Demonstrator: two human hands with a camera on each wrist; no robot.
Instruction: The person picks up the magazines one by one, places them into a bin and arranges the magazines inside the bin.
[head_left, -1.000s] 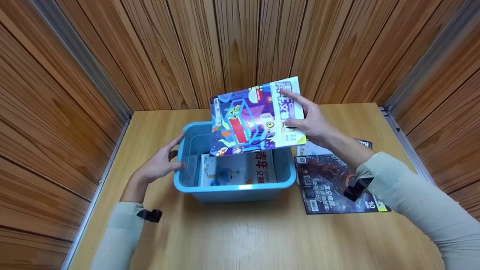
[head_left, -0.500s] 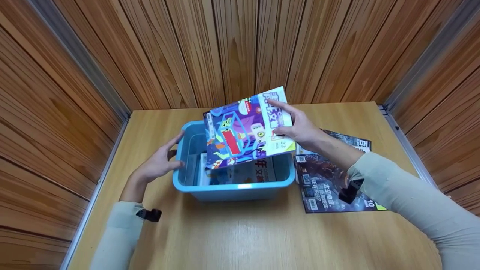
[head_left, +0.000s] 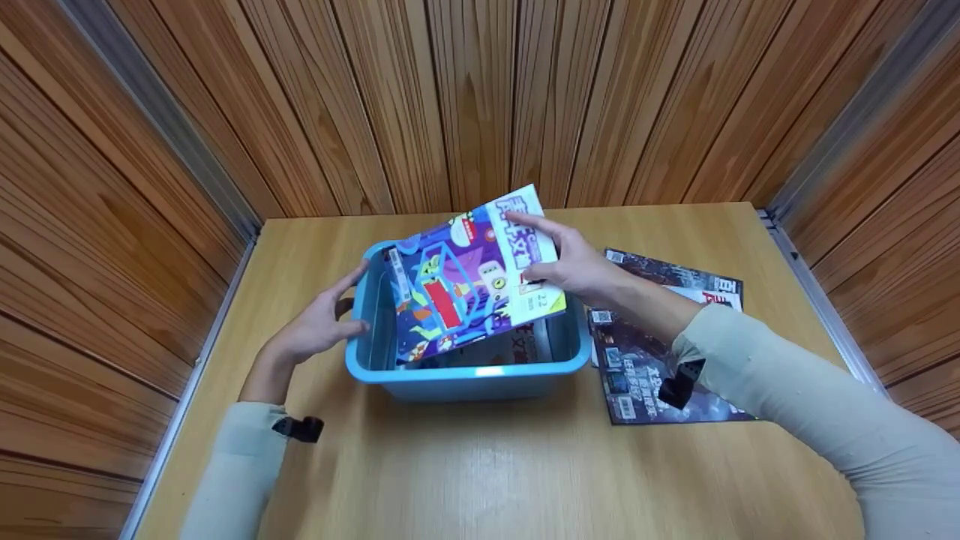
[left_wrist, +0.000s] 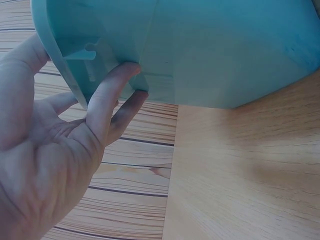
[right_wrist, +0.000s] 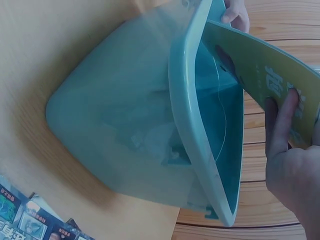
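**Magazine held tilted into blue bin**

Counter of light wood is bounded on three sides by wood-panelled walls. A blue plastic bin is set on it, near the middle.

The bin is steadied at its left end by the left hand. In the left wrist view the fingers are seen laid fairly straight against the outer wall under the rim, with the thumb over the rim edge; the grip is a loose, largely open one and nothing is enclosed by it.

A colourful magazine with a purple and blue cover is held by the right hand at its upper right edge. It is pinched there, fingers spread on the cover and the thumb bent against the cover edge. The magazine is tilted, its lower left corner down inside the bin and its upper right edge raised above the rim. Another magazine is partly visible beneath it in the bin.

Two further magazines are lying on the counter just right of the bin: a dark-covered magazine on top, and a second one showing partly from under its far side.
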